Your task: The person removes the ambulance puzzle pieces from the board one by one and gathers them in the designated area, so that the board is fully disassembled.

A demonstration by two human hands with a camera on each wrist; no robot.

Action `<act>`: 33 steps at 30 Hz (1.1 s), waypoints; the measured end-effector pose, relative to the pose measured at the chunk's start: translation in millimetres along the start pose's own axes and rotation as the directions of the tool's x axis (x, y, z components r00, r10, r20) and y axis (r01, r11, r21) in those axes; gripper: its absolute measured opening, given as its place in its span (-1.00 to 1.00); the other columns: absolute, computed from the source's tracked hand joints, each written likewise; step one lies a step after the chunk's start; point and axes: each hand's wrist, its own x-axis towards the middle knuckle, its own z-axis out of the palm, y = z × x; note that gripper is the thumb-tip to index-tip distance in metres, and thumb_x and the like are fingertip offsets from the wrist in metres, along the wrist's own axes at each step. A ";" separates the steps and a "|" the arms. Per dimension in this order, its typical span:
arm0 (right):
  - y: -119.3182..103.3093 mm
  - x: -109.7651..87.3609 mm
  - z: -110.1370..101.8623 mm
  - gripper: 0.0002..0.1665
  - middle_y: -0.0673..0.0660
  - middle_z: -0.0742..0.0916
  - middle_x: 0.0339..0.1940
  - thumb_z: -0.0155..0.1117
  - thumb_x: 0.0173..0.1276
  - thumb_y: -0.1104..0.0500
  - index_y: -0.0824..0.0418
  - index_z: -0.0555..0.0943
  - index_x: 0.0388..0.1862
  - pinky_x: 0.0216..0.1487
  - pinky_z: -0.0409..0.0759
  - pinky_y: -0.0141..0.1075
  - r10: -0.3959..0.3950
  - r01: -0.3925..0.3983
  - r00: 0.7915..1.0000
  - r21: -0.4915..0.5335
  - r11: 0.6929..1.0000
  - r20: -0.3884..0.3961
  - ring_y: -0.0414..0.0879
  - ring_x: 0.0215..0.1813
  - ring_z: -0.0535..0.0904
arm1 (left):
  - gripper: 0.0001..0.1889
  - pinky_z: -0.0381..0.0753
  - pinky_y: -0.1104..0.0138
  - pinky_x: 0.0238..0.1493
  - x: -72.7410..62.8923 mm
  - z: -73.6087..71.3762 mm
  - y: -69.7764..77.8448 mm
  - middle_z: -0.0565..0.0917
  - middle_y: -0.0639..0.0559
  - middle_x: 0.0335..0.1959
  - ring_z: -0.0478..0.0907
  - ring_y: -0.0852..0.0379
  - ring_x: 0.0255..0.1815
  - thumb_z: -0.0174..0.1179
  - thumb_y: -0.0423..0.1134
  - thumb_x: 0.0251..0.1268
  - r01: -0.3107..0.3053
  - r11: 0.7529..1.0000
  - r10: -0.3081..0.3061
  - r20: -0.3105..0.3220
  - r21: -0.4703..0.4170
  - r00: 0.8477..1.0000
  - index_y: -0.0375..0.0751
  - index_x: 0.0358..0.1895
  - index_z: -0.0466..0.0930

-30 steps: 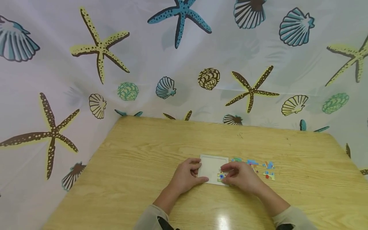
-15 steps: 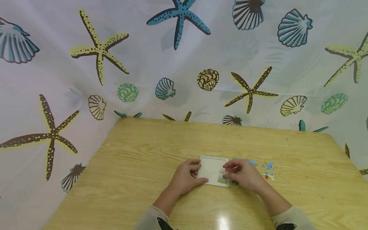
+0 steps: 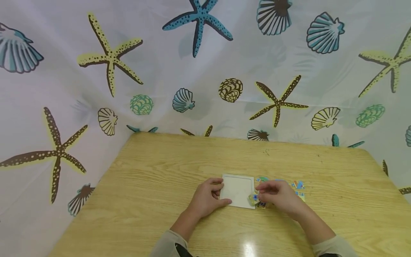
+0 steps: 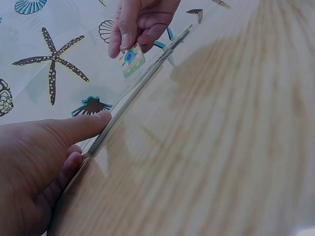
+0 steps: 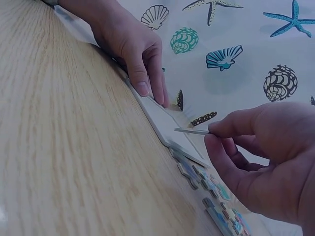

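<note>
A square white puzzle tray [image 3: 236,189] with a raised rim lies flat on the wooden table. My left hand [image 3: 207,196] holds it at the left side, with the thumb at the front edge and the fingers along the left edge. Between thumb and fingertips, my right hand [image 3: 280,199] pinches a small jigsaw piece [image 3: 253,199] with a blue round spot. That piece is tilted over the tray's right rim; in the right wrist view the puzzle piece [image 5: 192,131] appears edge-on, raised above the tray. The tray's inside looks bare.
Several colourful loose jigsaw pieces [image 3: 298,184] lie right of the tray, partly hidden under my right hand. The wooden table [image 3: 154,185] reaches back to a white cloth [image 3: 205,71] printed with starfish and shells, which also hangs at both sides.
My right hand has lifted the jigsaw piece from the tray's lower right corner and moved slightly right with it, tilting it. The left hand has stayed on the tray.
</note>
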 end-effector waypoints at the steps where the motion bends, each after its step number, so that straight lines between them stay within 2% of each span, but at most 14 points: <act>1: 1.0 -1.6 -1.8 -0.53 0.29 0.67 0.10 0.35 0.40 0.14 0.41 0.58 0.16 -0.02 0.67 -0.30 0.004 -0.004 1.000 0.013 1.000 -0.001 -0.11 0.01 0.67 | -0.34 0.52 0.50 -0.28 0.0 0.0 -0.4 0.61 -0.04 0.13 0.45 0.30 -0.34 0.55 -0.11 0.03 0.001 1.000 -0.001 -0.001 -0.001 1.000 -0.36 0.20 0.61; 9: 11.8 -17.0 -19.1 -0.50 0.33 0.62 0.19 0.32 0.42 0.16 0.45 0.52 0.22 0.07 0.67 -0.27 0.036 -0.032 0.998 0.087 0.996 -0.052 -0.13 0.01 0.69 | -0.34 0.53 0.50 -0.27 2.0 1.7 -3.3 0.58 -0.03 0.21 0.45 0.30 -0.32 0.55 -0.08 0.03 0.012 1.000 -0.012 -0.003 0.009 1.000 -0.34 0.20 0.62; 16: 21.1 -31.3 -34.8 -0.47 0.39 0.50 0.34 0.30 0.43 0.19 0.48 0.49 0.25 0.09 0.66 -0.33 0.055 -0.041 0.992 0.121 0.992 -0.116 -0.24 0.02 0.66 | -0.33 0.53 0.49 -0.28 2.8 2.7 -3.7 0.60 -0.06 0.17 0.45 0.28 -0.32 0.56 -0.10 0.02 0.010 1.000 -0.010 -0.009 -0.001 1.000 -0.37 0.20 0.61; 22: 28.6 -42.4 -46.0 -0.47 0.30 0.62 0.17 0.31 0.42 0.19 0.50 0.50 0.24 0.06 0.68 -0.29 0.085 -0.066 0.983 0.111 0.992 -0.166 -0.26 -0.03 0.68 | -0.35 0.54 0.50 -0.28 1.1 1.7 -1.8 0.60 -0.06 0.18 0.46 0.28 -0.32 0.56 -0.11 0.02 0.005 1.000 -0.005 -0.013 0.001 1.000 -0.38 0.19 0.62; 28: 37.2 -49.2 -54.9 -0.46 0.07 0.69 -0.01 0.32 0.41 0.23 0.55 0.48 0.23 0.03 0.69 -0.33 0.084 -0.059 0.974 0.123 0.991 -0.211 -0.29 -0.06 0.67 | -0.35 0.55 0.50 -0.26 0.9 0.5 -0.3 0.58 -0.06 0.22 0.47 0.27 -0.29 0.55 -0.12 0.02 0.000 1.000 0.000 -0.012 -0.010 1.000 -0.40 0.18 0.61; 33: 45.0 -54.8 -62.5 -0.45 -0.04 0.69 -0.08 0.33 0.39 0.24 0.55 0.47 0.24 0.03 0.68 -0.36 0.118 -0.077 0.966 0.180 0.981 -0.230 -0.31 -0.06 0.66 | -0.34 0.56 0.50 -0.26 0.9 1.1 0.0 0.59 -0.08 0.19 0.47 0.26 -0.29 0.55 -0.14 0.02 0.003 1.000 -0.003 -0.004 -0.024 1.000 -0.40 0.19 0.60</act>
